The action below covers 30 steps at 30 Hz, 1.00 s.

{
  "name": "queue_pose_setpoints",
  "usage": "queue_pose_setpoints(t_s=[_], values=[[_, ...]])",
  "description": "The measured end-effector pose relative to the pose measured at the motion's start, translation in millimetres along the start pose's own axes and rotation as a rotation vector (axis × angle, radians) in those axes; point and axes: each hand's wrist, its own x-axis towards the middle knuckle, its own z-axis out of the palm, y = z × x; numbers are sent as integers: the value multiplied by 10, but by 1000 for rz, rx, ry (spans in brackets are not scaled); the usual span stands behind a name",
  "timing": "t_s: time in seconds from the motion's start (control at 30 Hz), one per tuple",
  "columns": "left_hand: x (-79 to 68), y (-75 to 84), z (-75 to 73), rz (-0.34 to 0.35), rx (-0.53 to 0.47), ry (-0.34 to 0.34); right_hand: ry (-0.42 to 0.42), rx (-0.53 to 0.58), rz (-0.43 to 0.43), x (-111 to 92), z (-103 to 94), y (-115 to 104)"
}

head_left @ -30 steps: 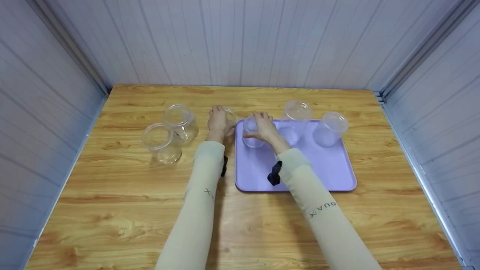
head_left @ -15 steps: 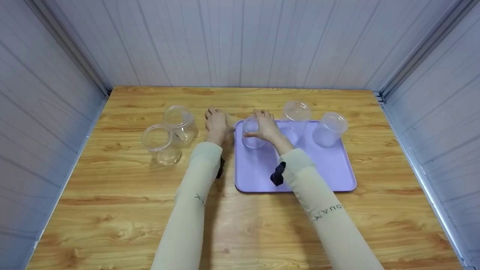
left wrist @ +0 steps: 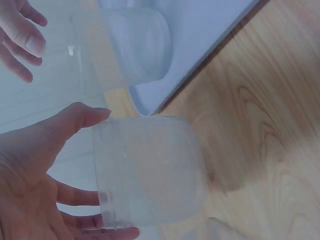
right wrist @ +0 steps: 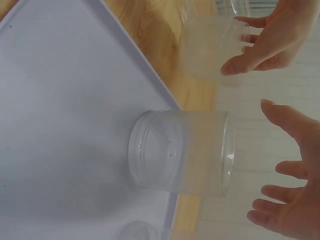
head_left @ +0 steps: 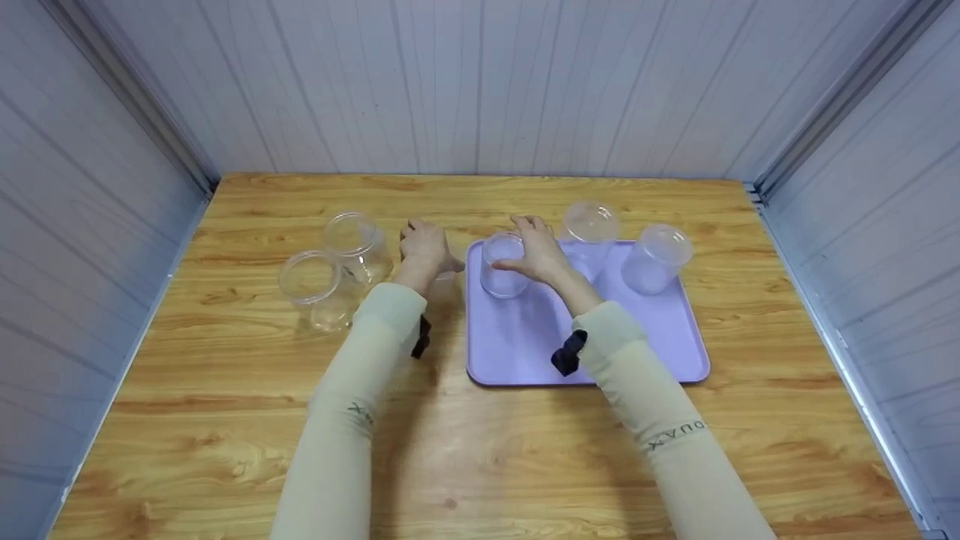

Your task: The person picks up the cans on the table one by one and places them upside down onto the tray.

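Cream sleeves [head_left: 330,435] carry dark letters along both forearms; an X can be picked out on each, though the rest of the writing is hard to read surely. The left hand [head_left: 424,246] holds a clear jar [left wrist: 150,172] near its rim, thumb on one side and fingers on the other, just beyond the left edge of the purple tray [head_left: 517,352]; whether its base touches the wooden surface [head_left: 465,465] cannot be told. The right hand [head_left: 540,253] is spread wide, just off the end of a second jar [right wrist: 185,152], which stands ridged end down in the tray's far left corner. Two more jars [head_left: 656,259] stand on the tray toward its far right, leaving its near half bare. Left of the left hand, two wide-mouthed jars [head_left: 311,292] stand upright, close together, with room from the surface's left edge.
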Motion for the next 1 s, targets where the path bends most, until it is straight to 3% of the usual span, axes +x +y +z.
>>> queue_pose_setpoints(t_s=[0.23, 0.63, 0.77, 1.0], values=[[-160, -40, -138, 30, -33, -68, 37, 111, -39, -119, -30, -16], [-361, -177, -233, 130, -230, 6, 164, 236, -141, -313, -5, 50], [-443, -188, -238, 141, -349, -12, 195, 292, -161, -390, 25, 85], [-576, -191, -224, 179, -470, -31, 243, 408, -180, -509, 79, 130]])
